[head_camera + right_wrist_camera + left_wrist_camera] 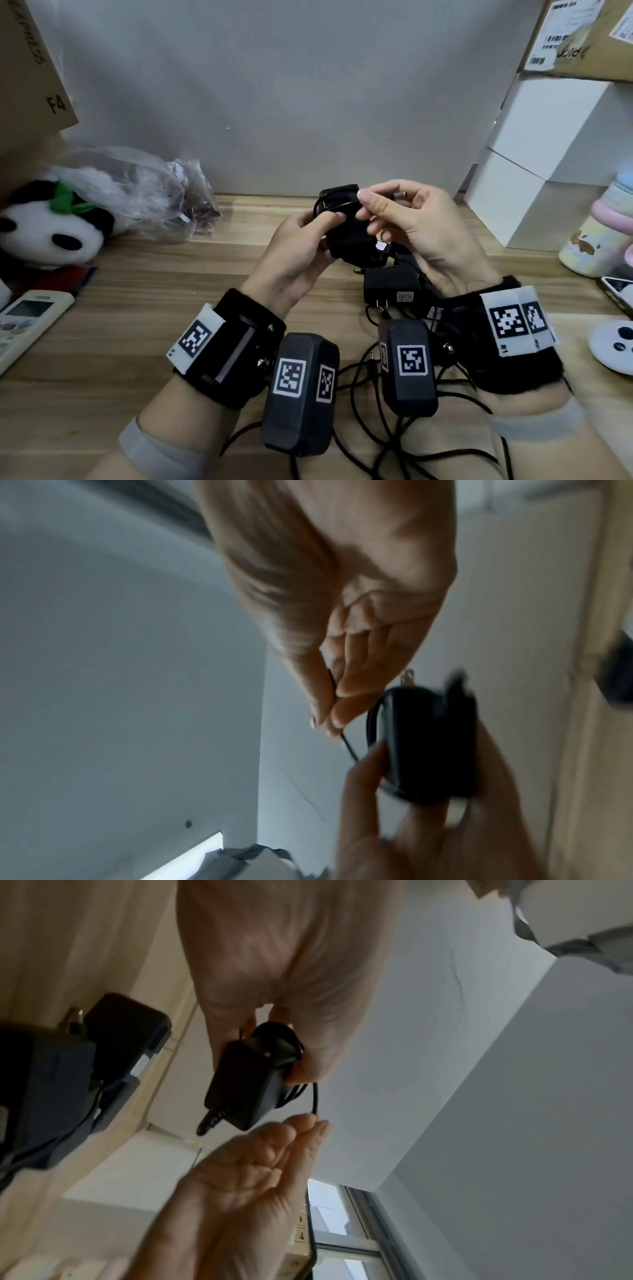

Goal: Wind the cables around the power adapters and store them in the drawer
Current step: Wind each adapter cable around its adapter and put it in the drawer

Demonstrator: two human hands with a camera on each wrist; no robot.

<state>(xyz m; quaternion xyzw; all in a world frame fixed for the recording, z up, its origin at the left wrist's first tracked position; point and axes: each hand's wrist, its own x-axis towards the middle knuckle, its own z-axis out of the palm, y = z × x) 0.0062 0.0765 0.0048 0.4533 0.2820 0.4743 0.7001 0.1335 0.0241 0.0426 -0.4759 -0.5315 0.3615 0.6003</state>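
Gripping a black power adapter point(346, 222) above the wooden desk point(154, 308), the left hand point(294, 253) curls its fingers round the block and lays the thumb across the cable turns on its upper face. In the head view the adapter's long axis runs away from the person, tilted a little to the left, with the wound loops at the far end and a labelled lead leaving the near end. The right hand point(411, 222) pinches the free end of the cable point(315, 1096) between thumb and fingertips, just beside the adapter's far end. A short slack stretch of cable runs from that pinch back to the coil. More adapters point(390, 287) lie on the desk just below the hands, among loose black cables point(376, 442). No drawer shows in any view.
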